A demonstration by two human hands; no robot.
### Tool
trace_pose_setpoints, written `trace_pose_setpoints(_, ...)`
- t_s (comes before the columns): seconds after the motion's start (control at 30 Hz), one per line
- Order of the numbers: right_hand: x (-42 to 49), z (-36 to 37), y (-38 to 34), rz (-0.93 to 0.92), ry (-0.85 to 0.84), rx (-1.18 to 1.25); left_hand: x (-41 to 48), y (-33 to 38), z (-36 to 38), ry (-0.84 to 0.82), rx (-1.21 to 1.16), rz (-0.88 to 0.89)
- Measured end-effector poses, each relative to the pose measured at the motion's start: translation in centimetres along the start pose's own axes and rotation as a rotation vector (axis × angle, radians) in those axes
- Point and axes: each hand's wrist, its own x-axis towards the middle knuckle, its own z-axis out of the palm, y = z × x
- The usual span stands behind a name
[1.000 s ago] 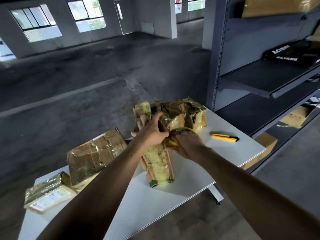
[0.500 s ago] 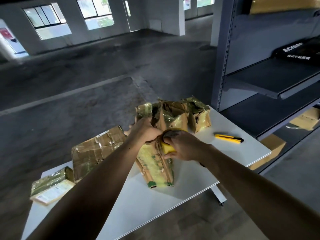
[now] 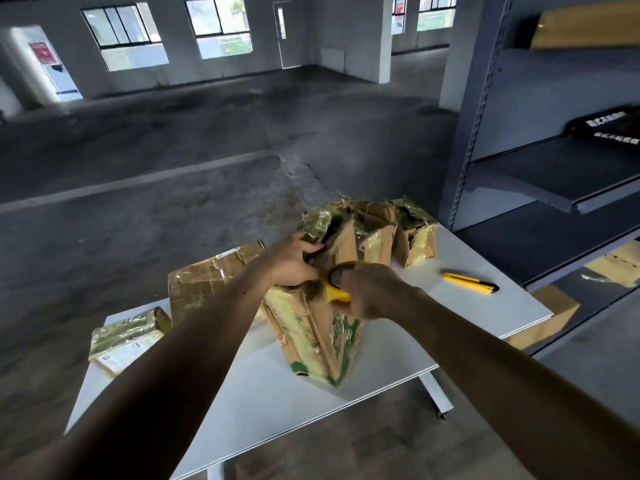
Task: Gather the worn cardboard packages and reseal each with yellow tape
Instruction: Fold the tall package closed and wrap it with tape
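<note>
At mid-table, the right hand (image 3: 372,292) grips a yellow tape roll (image 3: 337,292) against the upright worn package (image 3: 315,337); the left hand (image 3: 294,263) clasps its torn top. More packages (image 3: 414,233) stand behind. Bare table (image 3: 485,306) toward the right edge holds only a yellow cutter (image 3: 469,281).

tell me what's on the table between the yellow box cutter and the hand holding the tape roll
Nothing: in the head view, the white table is bare between the yellow box cutter and the right hand gripping the yellow tape roll.
</note>
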Motion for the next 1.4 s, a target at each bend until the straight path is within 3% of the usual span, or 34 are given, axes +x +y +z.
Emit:
trace_pose_setpoints(0.23,0.0,1.7,-0.4,0.095,0.042,-0.029,-1.4,-0.8,-0.6,-0.070,0.158,0.148)
trace_pose_setpoints(0.4,-0.8,1.7,-0.6,-0.043,-0.150,0.007,-1.6,-2.0,-0.2,-0.166,0.262,0.226)
trace_pose_setpoints(0.53,-1.6,1.2,-1.4,-0.061,-0.352,0.132,-1.1,-2.9,-0.4,-0.176,0.209,0.138)
trace_pose_setpoints(0.73,-1.5,1.2,-1.2,-0.033,-0.458,0.072,-0.5,-2.8,-0.3,-0.201,0.171,0.040)
trace_pose_setpoints(1.07,-0.8,1.2,0.2,-0.026,-0.024,0.064,-0.4,-3.8,-0.9,-0.177,0.204,0.089)
trace_pose_setpoints(1.2,-0.4,1.5,1.7,0.241,0.007,0.040,-0.5,-3.2,-1.2,-0.216,0.208,0.080)
trace_pose_setpoints(1.4,0.0,2.4,1.5,0.270,0.099,0.065,-0.1,-1.7,-1.1,-0.287,0.190,-0.007)
